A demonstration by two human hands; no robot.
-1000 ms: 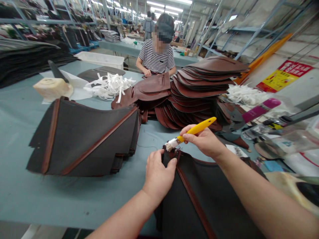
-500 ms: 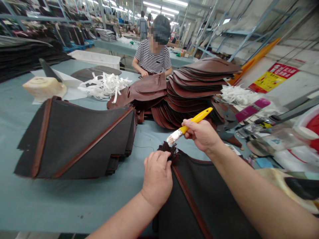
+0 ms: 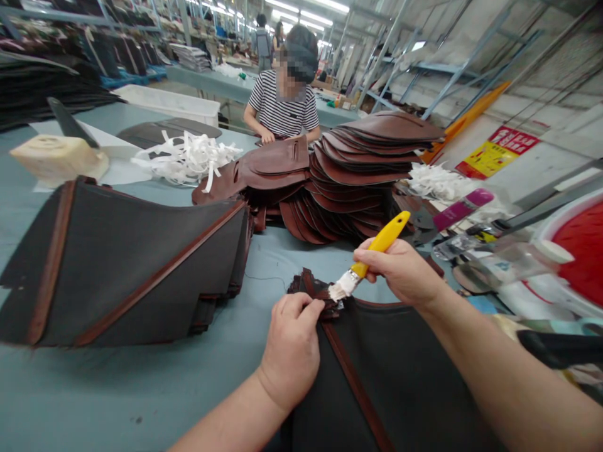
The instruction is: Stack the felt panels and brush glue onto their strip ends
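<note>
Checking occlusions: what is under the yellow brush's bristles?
Layered brown edges of the dark panels show beside them; what the bristles and left hand cover can't be seen.

Dark panels (image 3: 141,245) lie piled left of the left grip (image 3: 292,339) in a factory workshop, with stacks of brown leather-like pieces (image 3: 367,169) beyond the right grip (image 3: 400,270) on the same desk (image 3: 117,389). Farther past the grips, a worker in stripes (image 3: 282,107) bends forward, with a second desk (image 3: 207,81), loaded shelves (image 3: 85,19) and rows of ceiling lights (image 3: 316,18) behind.

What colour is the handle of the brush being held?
The brush handle is yellow, clearest in the head view.
</note>
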